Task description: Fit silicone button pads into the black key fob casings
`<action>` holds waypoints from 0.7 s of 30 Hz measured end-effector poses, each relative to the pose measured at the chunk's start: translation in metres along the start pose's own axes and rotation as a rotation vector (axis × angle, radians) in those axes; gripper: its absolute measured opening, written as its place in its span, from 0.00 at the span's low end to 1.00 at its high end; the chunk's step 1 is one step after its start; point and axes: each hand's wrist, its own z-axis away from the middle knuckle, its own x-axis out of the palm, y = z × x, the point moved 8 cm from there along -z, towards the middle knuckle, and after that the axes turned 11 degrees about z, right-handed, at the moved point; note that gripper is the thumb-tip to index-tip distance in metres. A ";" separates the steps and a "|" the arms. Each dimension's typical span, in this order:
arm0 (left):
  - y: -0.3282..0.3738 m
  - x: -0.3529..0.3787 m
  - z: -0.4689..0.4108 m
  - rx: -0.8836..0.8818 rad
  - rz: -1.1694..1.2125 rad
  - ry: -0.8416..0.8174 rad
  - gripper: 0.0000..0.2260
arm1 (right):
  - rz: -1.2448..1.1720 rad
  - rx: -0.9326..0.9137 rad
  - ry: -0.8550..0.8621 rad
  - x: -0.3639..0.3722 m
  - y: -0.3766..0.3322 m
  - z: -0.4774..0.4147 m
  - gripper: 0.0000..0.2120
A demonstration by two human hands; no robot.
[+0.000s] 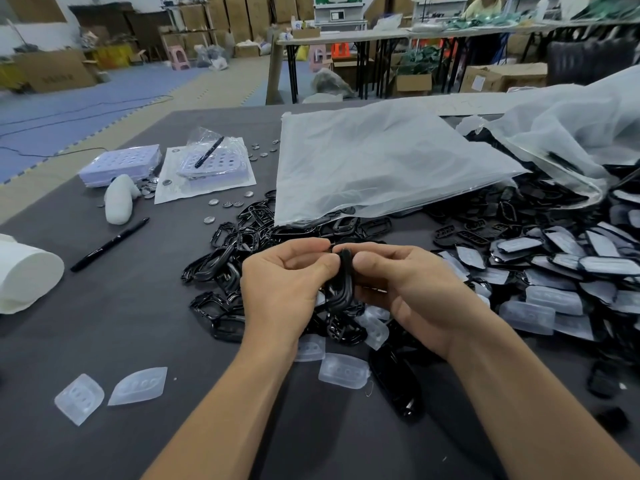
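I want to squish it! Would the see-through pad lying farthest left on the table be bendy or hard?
Probably bendy: the clear pad looks thin and translucent, like soft rubber. Likely very light, being so thin. It lies flat on the dark table, so it shouldn't roll.

Dark table (121, 323) bears black casings (221, 265), silicone pads (136, 386), pens (110, 244), perhaps coin cells (227, 203).

We are holding a casing (341, 282) between our left hand (280, 285) and right hand (408, 289), above the table (121, 323). A heap of casings (221, 268) is lying behind and left of the hands; two pads (136, 386) are lying near the front left, another pad (343, 370) just before the hands. A pen (110, 244) is lying farther left, a bag (381, 161) is resting behind the heap, and a pile of fitted casings (554, 271) is spreading to the right.
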 end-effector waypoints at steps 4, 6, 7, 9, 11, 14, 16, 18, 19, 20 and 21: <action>-0.001 0.003 0.000 -0.024 0.014 -0.020 0.11 | 0.120 -0.037 0.079 -0.001 0.000 0.001 0.15; -0.006 0.006 -0.002 -0.110 0.073 -0.065 0.10 | 0.121 -0.029 0.144 -0.005 0.001 0.000 0.17; -0.008 0.008 -0.002 -0.153 0.085 -0.108 0.10 | 0.109 -0.027 0.163 -0.006 0.002 -0.001 0.17; -0.010 0.015 -0.001 -0.202 0.089 -0.218 0.12 | 0.110 -0.033 0.194 -0.011 0.000 -0.001 0.16; -0.010 0.018 -0.001 -0.202 0.079 -0.264 0.14 | 0.108 -0.046 0.208 -0.013 -0.002 0.000 0.14; -0.011 0.017 -0.004 -0.205 0.100 -0.247 0.15 | 0.111 -0.065 0.239 -0.013 -0.004 0.001 0.12; -0.015 0.019 -0.003 -0.227 0.130 -0.262 0.16 | 0.150 -0.104 0.308 -0.016 -0.007 0.003 0.11; -0.016 0.021 -0.001 -0.225 0.119 -0.281 0.17 | 0.218 -0.155 0.384 -0.018 -0.010 0.005 0.11; -0.015 0.022 0.000 -0.215 0.105 -0.285 0.17 | 0.246 -0.173 0.414 -0.019 -0.011 0.007 0.11; -0.015 0.023 0.000 -0.203 0.092 -0.285 0.18 | 0.265 -0.183 0.438 -0.019 -0.012 0.008 0.11; -0.014 0.022 0.000 -0.195 0.079 -0.283 0.18 | 0.281 -0.188 0.459 -0.018 -0.011 0.009 0.11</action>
